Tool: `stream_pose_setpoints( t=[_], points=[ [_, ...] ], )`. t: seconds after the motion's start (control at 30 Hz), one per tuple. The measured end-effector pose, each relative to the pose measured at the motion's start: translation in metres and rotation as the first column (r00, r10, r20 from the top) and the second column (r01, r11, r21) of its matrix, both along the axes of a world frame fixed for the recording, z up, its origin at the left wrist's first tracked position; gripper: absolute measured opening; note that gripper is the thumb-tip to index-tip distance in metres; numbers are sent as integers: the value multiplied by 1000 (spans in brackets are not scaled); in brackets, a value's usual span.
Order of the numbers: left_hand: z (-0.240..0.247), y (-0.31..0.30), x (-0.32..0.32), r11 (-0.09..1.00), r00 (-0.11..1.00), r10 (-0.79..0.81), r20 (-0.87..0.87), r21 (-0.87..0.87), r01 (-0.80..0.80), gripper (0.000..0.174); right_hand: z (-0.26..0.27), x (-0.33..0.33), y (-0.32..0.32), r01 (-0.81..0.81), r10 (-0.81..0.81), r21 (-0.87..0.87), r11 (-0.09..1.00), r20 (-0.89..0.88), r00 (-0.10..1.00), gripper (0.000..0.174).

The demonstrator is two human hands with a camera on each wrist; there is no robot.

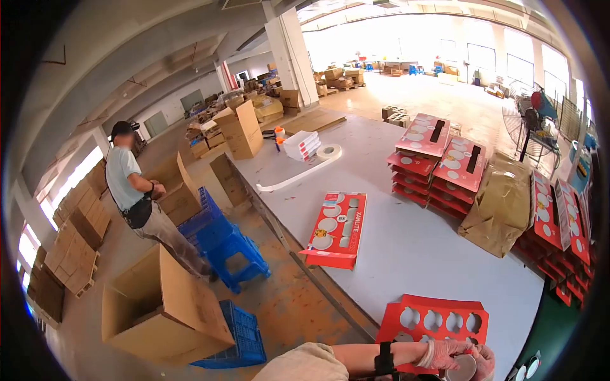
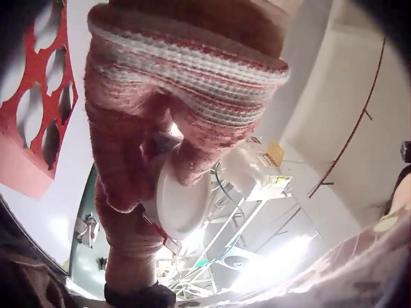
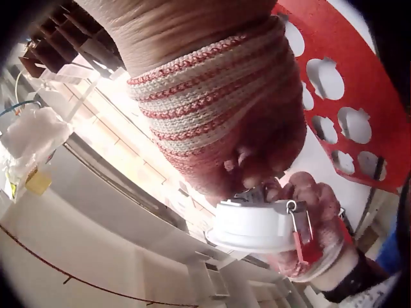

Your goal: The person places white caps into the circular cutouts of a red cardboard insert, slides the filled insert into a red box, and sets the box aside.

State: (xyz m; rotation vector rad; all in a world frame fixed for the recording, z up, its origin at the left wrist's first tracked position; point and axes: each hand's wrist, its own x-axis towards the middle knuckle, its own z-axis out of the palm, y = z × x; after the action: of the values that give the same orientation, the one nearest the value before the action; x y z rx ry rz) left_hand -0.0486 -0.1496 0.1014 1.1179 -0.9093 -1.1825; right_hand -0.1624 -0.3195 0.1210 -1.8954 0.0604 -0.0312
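Note:
Both hands wear pinkish knit gloves and meet at a white round downlight [image 1: 462, 368] low in the head view. My left hand [image 1: 445, 354] grips it from the left, its fingers curled over the rim in the left wrist view. In the right wrist view my right hand [image 3: 237, 128] pinches the back of the downlight [image 3: 257, 226], near a wire spring clip [image 3: 300, 221] with a red sleeve. The left hand [image 3: 314, 199] is at its far side. Just beyond the hands, a red cardboard insert [image 1: 438, 304] with round cutouts lies on the white table [image 1: 394, 254].
A printed red box [image 1: 335, 259] lies mid-table. Stacked red packages [image 1: 424, 136] and a brown paper-wrapped bundle [image 1: 499, 209] stand right. A tape roll [image 1: 328, 151] is farther back. Left of the table are a blue stool [image 1: 238, 254], an open carton [image 1: 190, 311] and a standing person [image 1: 127, 178].

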Motion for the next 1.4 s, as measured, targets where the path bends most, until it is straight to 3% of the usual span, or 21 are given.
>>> stream_pose_setpoints(
  t=[0.13, 0.23, 0.27, 0.3, 0.33, 0.37, 0.4, 0.47, 0.53, 0.57, 0.7, 0.77, 0.8, 0.9, 0.93, 0.97, 1.03, 1.17, 1.27, 1.33, 1.4],
  points=[
    [8, 7, 6, 1000, 993, 19, 117, 21, -21, 45, -22, 11, -7, 45, -15, 250, 967, -119, 993, 16],
    [-4, 1, 3, 991, 969, 130, 210, -16, -129, 43, -18, 15, -5, 317, -182, 386, 866, -347, 920, 16],
    [-8, 0, 4, 985, 955, 172, 242, -26, -171, 43, -25, 11, -9, 164, -164, 10, 986, 29, 986, 19],
    [-13, -2, 5, 976, 938, 215, 274, -36, -213, 43, -30, 10, -12, 130, 25, -404, 906, 356, 934, 21],
    [-5, 0, 7, 983, 974, 181, 137, 4, -183, 42, -27, 11, -9, 127, 27, -405, 906, 352, 935, 21],
    [0, 2, 9, 989, 989, 146, -4, 38, -146, 41, -21, 11, -4, 191, -219, 169, 967, 170, 961, 25],
    [2, 3, 9, 989, 990, 142, -7, 37, -142, 41, -19, 10, -2, 319, -322, 660, 681, -121, 939, 28],
    [9, 5, 9, 978, 981, 184, 57, 90, -189, 39, -20, 5, -5, 347, -343, 635, 691, -134, 930, 32],
    [22, 9, 11, 972, 978, 203, -47, 132, -195, 39, -8, -1, -1, 229, -192, 449, 864, -126, 973, 34],
    [27, 9, 12, 963, 961, 232, -150, 177, -205, 39, 6, -1, 7, 180, -159, 196, 964, -119, 980, 32],
    [-28, -17, 10, 950, 946, 308, -96, 91, -300, 39, -6, 1, 23, 302, -290, 212, 929, -86, 953, 41],
    [-17, -9, 13, 942, 938, 330, -109, 99, -320, 40, 1, 10, 38, 452, -447, 339, 825, -98, 889, 11],
    [1, -4, 8, 941, 928, 323, -185, 170, -294, 40, -12, 7, 27, 377, -375, 226, 898, -54, 926, 20],
    [-32, -8, 10, 932, 930, 358, 86, 28, -361, 37, 15, 7, 40, 356, -346, 139, 924, -90, 934, 22],
    [-40, -10, 5, 919, 923, 384, -20, -90, -384, 37, 22, 3, 36, 344, -336, 21, 939, -162, 928, 24],
    [-31, -10, 2, 926, 918, 370, -142, 137, -352, 40, 10, 0, 35, 391, -379, 83, 917, -124, 917, 26],
    [-24, -6, 5, 970, 864, 232, -446, 168, -173, 43, 13, -3, 35, 405, -374, 113, 907, -222, 900, 28],
    [-8, -7, 6, 952, 969, 185, -162, 275, -136, 62, 4, -12, 14, 484, -425, 160, 860, -301, 854, 27],
    [-43, -20, 28, 888, 900, 322, -295, 423, -180, 68, -3, -10, -13, 566, -492, 148, 811, -352, 796, 30],
    [-54, -33, 46, 751, 672, 594, -442, 604, -266, 62, 2, 1, -28, 563, -517, 18, 826, -372, 771, 34],
    [-63, -43, 55, 725, 602, 653, -460, 610, -321, 53, -5, 16, -41, 559, -522, -14, 829, -378, 765, 36]
  ],
)
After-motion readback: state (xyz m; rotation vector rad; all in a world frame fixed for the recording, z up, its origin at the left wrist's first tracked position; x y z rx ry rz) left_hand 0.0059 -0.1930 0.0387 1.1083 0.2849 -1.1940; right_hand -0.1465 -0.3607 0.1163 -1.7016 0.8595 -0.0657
